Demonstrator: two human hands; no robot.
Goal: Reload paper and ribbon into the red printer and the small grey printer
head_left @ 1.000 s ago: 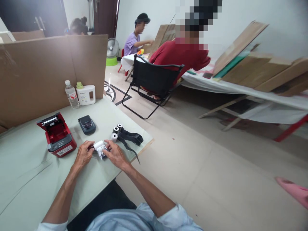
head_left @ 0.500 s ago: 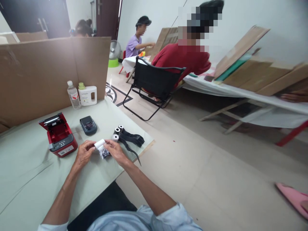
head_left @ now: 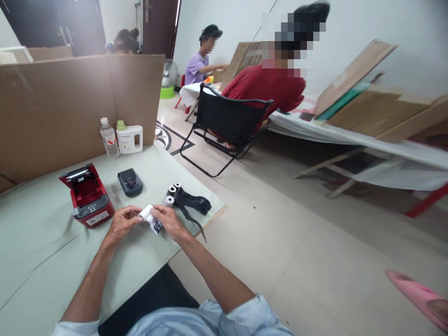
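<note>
My left hand (head_left: 121,223) and my right hand (head_left: 169,221) together hold a small white paper roll (head_left: 146,213) just above the pale green table (head_left: 42,261). A printed black-and-white strip (head_left: 155,225) hangs from the roll under my right fingers. A red receipt printer (head_left: 87,195) stands to the left of my hands with its lid open. Beyond my hands lies a dark grey lid-like device (head_left: 129,182). To the right, three more paper rolls (head_left: 171,193) sit against a black strap (head_left: 192,202).
A water bottle (head_left: 108,138) and a white jug (head_left: 129,138) stand against a cardboard screen (head_left: 70,107). The table's right edge is close to the strap. Other people sit at tables beyond a black folding chair (head_left: 227,126). A pink slipper (head_left: 416,296) lies on the floor.
The roll has been turned a little in my fingers, and the printed strip now hangs more to the right. My hands stay in the same place above the table.
</note>
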